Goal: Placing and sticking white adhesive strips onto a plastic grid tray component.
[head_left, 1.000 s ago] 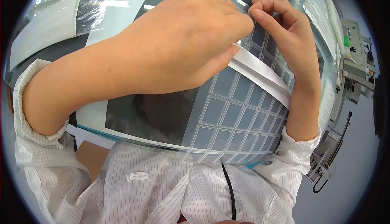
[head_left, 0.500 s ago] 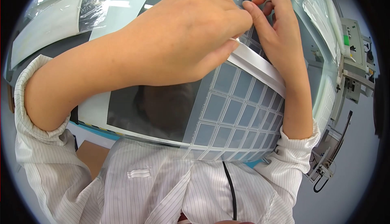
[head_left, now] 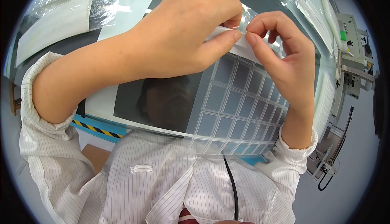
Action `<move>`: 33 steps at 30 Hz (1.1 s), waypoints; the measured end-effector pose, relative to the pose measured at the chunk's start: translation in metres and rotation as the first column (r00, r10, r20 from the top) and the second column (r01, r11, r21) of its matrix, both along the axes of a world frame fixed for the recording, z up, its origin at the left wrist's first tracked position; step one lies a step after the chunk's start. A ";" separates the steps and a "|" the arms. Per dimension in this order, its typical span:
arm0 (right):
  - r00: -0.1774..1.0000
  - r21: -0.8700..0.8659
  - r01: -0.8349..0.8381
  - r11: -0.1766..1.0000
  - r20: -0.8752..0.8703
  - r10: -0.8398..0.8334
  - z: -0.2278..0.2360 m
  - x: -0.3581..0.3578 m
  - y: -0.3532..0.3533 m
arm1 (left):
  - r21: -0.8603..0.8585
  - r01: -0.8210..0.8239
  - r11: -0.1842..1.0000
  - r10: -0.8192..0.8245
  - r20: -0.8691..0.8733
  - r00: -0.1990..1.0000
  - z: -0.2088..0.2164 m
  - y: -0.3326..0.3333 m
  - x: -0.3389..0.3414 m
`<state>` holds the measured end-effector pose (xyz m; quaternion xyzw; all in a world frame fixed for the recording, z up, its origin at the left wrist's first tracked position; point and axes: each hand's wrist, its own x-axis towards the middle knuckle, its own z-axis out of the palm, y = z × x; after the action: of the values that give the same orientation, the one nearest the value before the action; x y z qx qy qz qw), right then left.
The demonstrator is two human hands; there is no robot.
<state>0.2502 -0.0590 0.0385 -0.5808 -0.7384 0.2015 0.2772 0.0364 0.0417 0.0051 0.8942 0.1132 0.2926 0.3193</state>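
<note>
Left hand (head_left: 191,29) pinches the white strip (head_left: 243,47) — right hand (head_left: 290,49) perhaps too, contact unclear — a handling step, next calling for steadiness.

Bright light, streaky glare, bowed edges

white strip (head_left: 240,47) partly hidden, cord (head_left: 233,187) cut off

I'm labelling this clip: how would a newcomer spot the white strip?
Find the clear, gridded sheet before the person's chest. Follow it up to the left hand and right hand. The strip between them is plain white, unlike the greyish cells below.
</note>
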 end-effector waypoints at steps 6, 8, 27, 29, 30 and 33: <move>0.940 -0.159 -0.015 0.987 -0.339 -0.040 0.010 0.013 0.000 | 0.064 -0.049 0.997 0.055 -0.101 0.993 -0.003 -0.014 0.000; 0.938 -0.260 0.096 0.961 -0.301 -0.175 0.005 0.017 0.002 | 0.150 0.043 0.988 -0.029 -0.091 0.995 -0.002 -0.019 0.000; 0.941 -0.238 0.186 0.953 -0.238 -0.243 -0.027 0.009 0.008 | 0.290 0.114 0.950 -0.088 -0.103 0.991 -0.014 -0.030 -0.001; 0.946 -0.227 0.195 0.954 -0.214 -0.244 -0.027 0.009 0.008 | 0.291 0.120 0.949 -0.092 -0.109 0.990 -0.013 -0.029 -0.001; 0.951 -0.215 0.203 0.955 -0.190 -0.245 -0.027 0.008 0.008 | 0.292 0.125 0.948 -0.095 -0.114 0.989 -0.013 -0.029 -0.001; 0.974 -0.145 0.178 0.973 -0.114 -0.195 -0.023 0.003 0.008 | 0.287 0.120 0.950 -0.093 -0.105 0.990 -0.014 -0.029 -0.002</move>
<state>0.2537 -0.0508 0.0153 -0.6509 -0.6461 0.2601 0.3020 0.0343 0.0125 -0.0090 0.9486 0.0344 0.2480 0.1933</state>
